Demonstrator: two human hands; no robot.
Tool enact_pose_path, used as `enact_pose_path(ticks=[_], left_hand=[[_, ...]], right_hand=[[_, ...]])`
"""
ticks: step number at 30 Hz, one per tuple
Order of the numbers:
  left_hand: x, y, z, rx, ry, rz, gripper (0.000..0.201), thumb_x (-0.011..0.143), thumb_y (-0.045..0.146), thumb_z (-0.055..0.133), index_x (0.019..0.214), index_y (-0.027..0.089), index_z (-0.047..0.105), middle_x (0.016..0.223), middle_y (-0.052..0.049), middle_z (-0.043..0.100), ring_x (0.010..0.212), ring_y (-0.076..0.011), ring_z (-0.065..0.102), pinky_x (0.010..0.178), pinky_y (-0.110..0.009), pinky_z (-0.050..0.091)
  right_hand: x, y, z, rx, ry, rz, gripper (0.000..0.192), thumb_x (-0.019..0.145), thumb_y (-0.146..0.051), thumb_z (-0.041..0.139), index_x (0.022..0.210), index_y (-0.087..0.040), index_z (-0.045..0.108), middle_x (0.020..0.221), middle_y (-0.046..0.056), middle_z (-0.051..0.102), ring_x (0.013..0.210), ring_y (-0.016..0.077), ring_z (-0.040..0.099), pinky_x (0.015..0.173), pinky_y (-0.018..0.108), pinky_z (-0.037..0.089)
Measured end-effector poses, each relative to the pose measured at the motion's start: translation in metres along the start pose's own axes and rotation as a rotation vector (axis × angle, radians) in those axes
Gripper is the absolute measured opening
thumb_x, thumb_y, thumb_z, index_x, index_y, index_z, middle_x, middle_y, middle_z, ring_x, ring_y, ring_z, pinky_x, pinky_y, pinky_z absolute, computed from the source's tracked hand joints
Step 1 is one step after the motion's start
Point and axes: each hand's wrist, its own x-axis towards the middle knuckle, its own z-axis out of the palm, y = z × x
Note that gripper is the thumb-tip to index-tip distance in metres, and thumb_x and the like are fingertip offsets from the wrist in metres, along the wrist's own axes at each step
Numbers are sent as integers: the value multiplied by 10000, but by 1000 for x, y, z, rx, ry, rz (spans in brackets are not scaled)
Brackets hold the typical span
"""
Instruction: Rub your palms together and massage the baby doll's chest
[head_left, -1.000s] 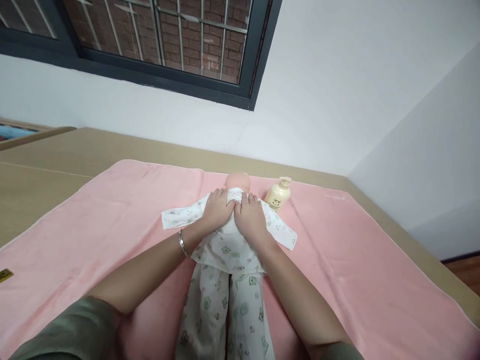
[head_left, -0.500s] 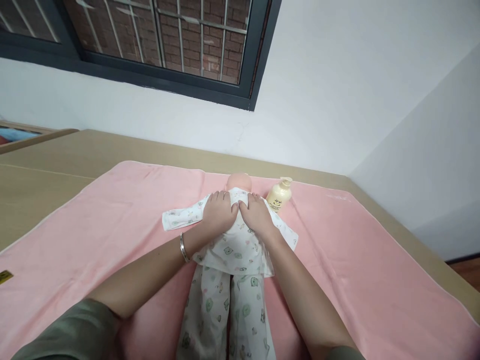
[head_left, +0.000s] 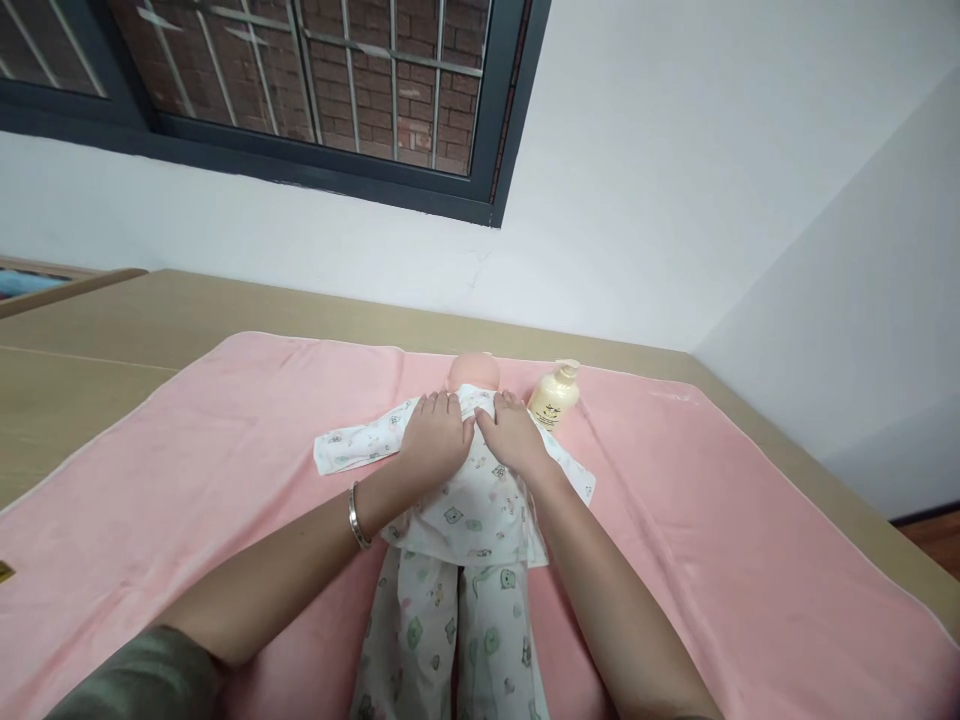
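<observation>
A baby doll (head_left: 474, 371) in white clothes printed with small animals lies face-up on a pink towel (head_left: 225, 440), head away from me. My left hand (head_left: 433, 438), a silver bangle on its wrist, rests flat on the doll's chest. My right hand (head_left: 511, 432) lies flat beside it on the other half of the chest. Fingers of both hands point toward the doll's neck. The shirt sleeves (head_left: 352, 447) spread out to either side. The printed trousers (head_left: 450, 630) run down toward me between my forearms.
A cream pump bottle (head_left: 554, 396) lies on the towel just right of the doll's head. The towel covers a tan surface (head_left: 90, 350) that meets white walls. A barred window (head_left: 285, 80) is above left. Wooden floor (head_left: 934, 535) shows at the right.
Both hands have slid slightly apart and toward the doll's shoulders, and the shirt hem lies flatter and lower over the trousers. The view has tilted a little.
</observation>
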Motion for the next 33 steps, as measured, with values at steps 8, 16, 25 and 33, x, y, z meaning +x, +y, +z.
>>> enact_pose_path(ticks=[8, 16, 25, 33], left_hand=[[12, -13, 6, -154, -20, -65, 412, 955, 403, 446, 1197, 114, 611, 1184, -181, 689, 1173, -348, 605, 1102, -521, 392], [15, -17, 10, -189, -32, -95, 346, 941, 379, 464, 1134, 144, 630, 1144, -143, 713, 1120, -310, 635, 1043, -452, 459], [0, -1, 10, -46, 52, -70, 463, 995, 337, 401, 1301, 27, 558, 1311, -241, 636, 1291, -347, 547, 1134, -473, 390], [17, -18, -2, -219, -126, -158, 388, 961, 426, 431, 1083, 133, 653, 1141, -164, 718, 1098, -312, 654, 955, -424, 508]], right_hand=[[-8, -12, -2, -67, 23, -10, 524, 1041, -360, 329, 1336, -12, 586, 1423, 263, 575, 1355, 329, 509, 1131, 424, 339], [-13, -21, -4, -73, 4, -12, 457, 1034, -293, 334, 1297, -23, 593, 1377, 260, 601, 1319, 324, 527, 1095, 409, 353], [5, 4, -1, 36, 3, -49, 423, 1034, -382, 395, 1261, -98, 611, 1345, 192, 631, 1274, 279, 554, 1061, 361, 369], [-11, -13, -6, -134, -12, -77, 461, 1056, -339, 326, 1294, -42, 586, 1313, 234, 643, 1233, 312, 581, 1047, 387, 386]])
